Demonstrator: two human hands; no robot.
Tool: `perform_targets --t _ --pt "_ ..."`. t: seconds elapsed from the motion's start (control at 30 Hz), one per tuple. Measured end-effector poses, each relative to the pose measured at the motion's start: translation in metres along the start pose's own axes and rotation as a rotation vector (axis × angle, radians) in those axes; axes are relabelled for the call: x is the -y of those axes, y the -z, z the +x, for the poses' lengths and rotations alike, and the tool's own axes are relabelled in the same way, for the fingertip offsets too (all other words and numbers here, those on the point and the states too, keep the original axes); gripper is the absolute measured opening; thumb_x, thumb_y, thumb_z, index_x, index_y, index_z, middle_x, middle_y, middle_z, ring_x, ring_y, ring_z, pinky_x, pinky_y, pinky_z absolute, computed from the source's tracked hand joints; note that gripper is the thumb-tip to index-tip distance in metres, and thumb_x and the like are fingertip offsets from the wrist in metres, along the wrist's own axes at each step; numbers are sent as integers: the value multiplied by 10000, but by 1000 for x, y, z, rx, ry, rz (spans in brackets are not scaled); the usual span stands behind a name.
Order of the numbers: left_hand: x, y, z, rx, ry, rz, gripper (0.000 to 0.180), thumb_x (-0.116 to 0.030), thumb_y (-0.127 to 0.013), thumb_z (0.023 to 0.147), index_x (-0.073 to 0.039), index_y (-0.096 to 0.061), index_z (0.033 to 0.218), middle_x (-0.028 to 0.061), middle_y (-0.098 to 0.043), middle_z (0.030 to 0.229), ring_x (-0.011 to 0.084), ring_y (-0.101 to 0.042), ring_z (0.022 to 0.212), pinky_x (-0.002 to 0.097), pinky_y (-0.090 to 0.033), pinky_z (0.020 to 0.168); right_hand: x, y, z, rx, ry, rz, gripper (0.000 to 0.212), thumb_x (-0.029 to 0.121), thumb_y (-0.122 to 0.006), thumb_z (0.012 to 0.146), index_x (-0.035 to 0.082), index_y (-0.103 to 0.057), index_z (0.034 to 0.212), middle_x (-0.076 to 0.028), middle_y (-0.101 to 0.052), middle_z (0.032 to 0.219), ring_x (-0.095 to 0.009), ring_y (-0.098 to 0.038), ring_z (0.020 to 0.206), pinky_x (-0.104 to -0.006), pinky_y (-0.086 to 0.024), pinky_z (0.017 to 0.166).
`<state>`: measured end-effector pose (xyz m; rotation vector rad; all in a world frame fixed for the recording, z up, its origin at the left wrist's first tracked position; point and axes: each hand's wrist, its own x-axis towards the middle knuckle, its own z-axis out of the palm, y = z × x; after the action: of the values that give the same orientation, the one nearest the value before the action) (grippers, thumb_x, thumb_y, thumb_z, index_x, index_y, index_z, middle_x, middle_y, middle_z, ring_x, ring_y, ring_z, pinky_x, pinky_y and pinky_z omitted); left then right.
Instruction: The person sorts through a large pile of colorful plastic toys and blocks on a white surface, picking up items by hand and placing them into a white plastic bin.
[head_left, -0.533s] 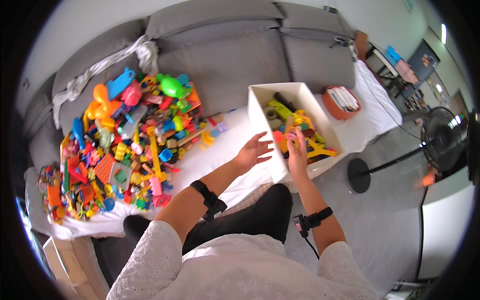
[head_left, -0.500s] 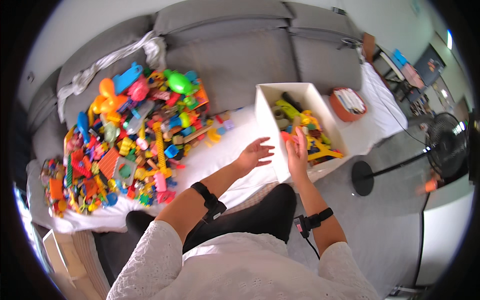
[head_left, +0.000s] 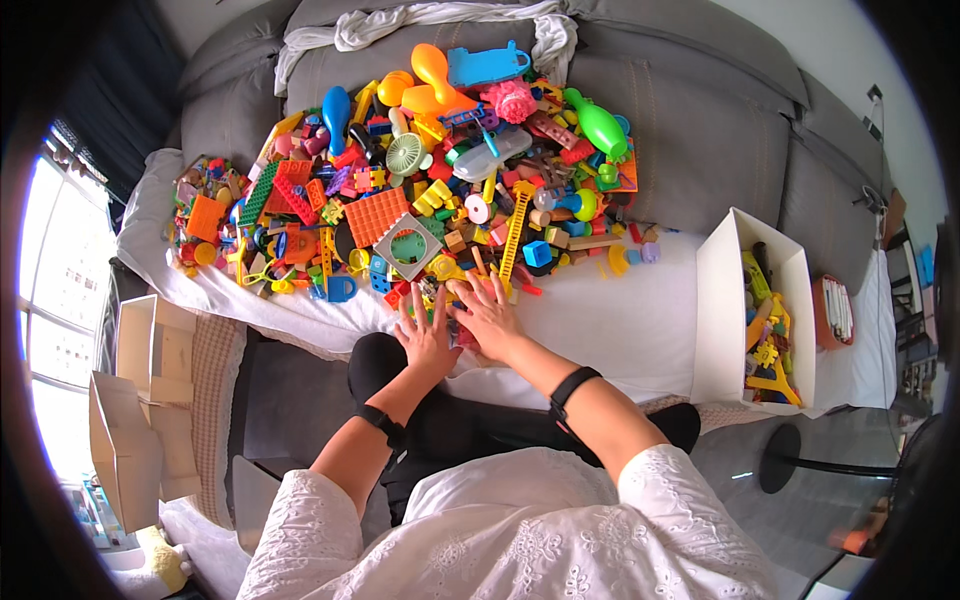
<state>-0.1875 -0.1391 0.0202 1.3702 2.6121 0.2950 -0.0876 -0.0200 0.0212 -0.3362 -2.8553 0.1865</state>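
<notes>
Both hands have moved left from the white box (head_left: 722, 315) to the near edge of the toy pile (head_left: 425, 190). The left hand (head_left: 428, 348) and right hand (head_left: 490, 325) lie close together, each grip spread, fingers pointing away over the nearest toys; whether the fingertips touch any, I cannot tell. The pile covers the white sheet (head_left: 610, 315) on the sofa (head_left: 690, 150). Just beyond the hands lies a grey square block (head_left: 386, 249) with a round hole; the box, holding more toys, stands well to the right.

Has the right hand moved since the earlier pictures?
Yes, leftward: from the white box, the right hand has gone to the near edge of the toy pile.
</notes>
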Motion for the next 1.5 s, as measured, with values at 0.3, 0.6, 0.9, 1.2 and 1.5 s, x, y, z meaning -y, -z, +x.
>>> perform_targets --t 0.3,0.6,0.9,1.2,1.5 --pt "-29 -44 28 -84 -243 -292 735 -122 -769 707 -149 -456 1371 240 -374 1361 458 -392 1219 496 -370 1035 -51 17 -30 226 -327 8 476 356 -749 740 196 -600 1162 -69 -299 1515 -350 -296 1361 -708 -172 1076" --pt "-84 -41 44 101 -650 -780 592 -107 -766 718 -95 -526 1259 160 -558 1143 361 -539 1105 399 -467 941 -85 46 -109 128 -411 54 519 260 -770 682 85 -550 1118 -106 -503 1256 -307 -458 1182 -433 -468 878" --pt "-55 -47 34 108 -472 -673 652 -89 -753 691 -110 -468 1277 189 -517 1211 397 -522 1127 450 -467 930 -69 30 -127 5 -727 -2 435 262 -781 693 148 -640 1088 -122 -405 1403 -366 -306 1338 -581 -376 975" --pt "-67 -30 26 253 -332 -481 636 -208 -719 725 -112 -470 1303 185 -533 1226 397 -552 1115 451 -486 919 -66 15 -105 109 -472 149 605 43 -716 734 176 -537 1297 -74 -462 1346 -294 -504 1171 -403 -477 911" --pt "-40 -46 38 181 -324 -713 628 -245 -793 672 -121 -550 1238 150 -621 1138 322 -600 1071 387 -474 941 -78 23 -121 -257 -543 596 291 -39 -695 733 44 -645 1008 -140 -641 993 -322 -632 937 -362 -515 797"
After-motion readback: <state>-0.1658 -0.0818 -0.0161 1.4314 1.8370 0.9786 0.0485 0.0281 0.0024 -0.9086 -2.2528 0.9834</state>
